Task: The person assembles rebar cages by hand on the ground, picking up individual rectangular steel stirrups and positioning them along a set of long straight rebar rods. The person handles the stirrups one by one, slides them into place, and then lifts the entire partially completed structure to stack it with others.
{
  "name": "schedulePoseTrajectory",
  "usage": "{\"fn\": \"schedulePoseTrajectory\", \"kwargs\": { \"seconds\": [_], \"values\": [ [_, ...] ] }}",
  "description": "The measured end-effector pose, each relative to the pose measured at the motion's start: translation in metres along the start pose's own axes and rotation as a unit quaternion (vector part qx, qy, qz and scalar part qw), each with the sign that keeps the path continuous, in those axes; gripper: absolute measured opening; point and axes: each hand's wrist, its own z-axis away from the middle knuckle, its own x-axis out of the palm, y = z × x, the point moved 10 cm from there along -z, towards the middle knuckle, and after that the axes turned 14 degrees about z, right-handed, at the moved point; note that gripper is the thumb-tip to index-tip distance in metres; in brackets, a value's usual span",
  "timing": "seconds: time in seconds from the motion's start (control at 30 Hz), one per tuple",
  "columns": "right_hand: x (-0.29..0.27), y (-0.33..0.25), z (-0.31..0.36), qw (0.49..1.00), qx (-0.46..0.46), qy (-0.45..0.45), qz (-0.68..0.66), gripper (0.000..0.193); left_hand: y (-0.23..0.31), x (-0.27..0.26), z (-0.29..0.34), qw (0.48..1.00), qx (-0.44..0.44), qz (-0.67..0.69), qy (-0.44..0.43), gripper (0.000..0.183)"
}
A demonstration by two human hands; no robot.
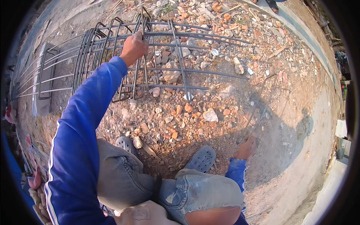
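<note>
A rebar cage [180, 69] of long steel bars and square stirrups stretches across the upper left, just above the rubble. My left hand [134, 48] reaches out to it, fingers closed around the steel stirrups [139, 77] where they cross the upper bars. Which pieces lie inside the grip is partly hidden. One slanting stirrup [180, 60] stands apart to the right of that hand. Low at the right, beside my knee, my right hand [246, 147] is closed and slightly blurred. Thin dark wires [258, 108] extend up from its fingers over the ground.
Broken brick and stones [210, 115] cover the ground under the cage and before my clogs [201, 159]. A concrete block [42, 80] lies under the cage's left end. Close-packed stirrups [83, 56] hang there. A low concrete edge [300, 37] curves along the right. Another person's feet [272, 5] show at the top.
</note>
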Motion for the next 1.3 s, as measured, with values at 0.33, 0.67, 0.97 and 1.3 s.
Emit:
{"fn": "schedulePoseTrajectory", "kwargs": {
  "seconds": [0.33, 0.67, 0.97, 1.3],
  "values": [
    [0.155, -0.095, -0.084, 0.998, -0.043, -0.046, -0.011, 0.058, 0.111, 0.019, 0.064, 0.932, 0.35, -0.002, -0.091, 0.045],
    [0.241, -0.15, 0.052, 0.953, -0.021, -0.298, -0.058, 0.056, 0.138, 0.101, 0.107, 0.82, 0.464, 0.002, -0.335, 0.036],
    [0.296, -0.184, 0.121, 0.909, -0.027, -0.391, -0.144, 0.052, 0.065, 0.01, 0.101, 0.858, 0.383, -0.003, -0.344, 0.024],
    [0.288, -0.191, 0.132, 0.878, -0.013, -0.439, -0.191, 0.05, 0.076, 0.02, 0.11, 0.854, 0.446, -0.012, -0.268, 0.032]
  ]
}}
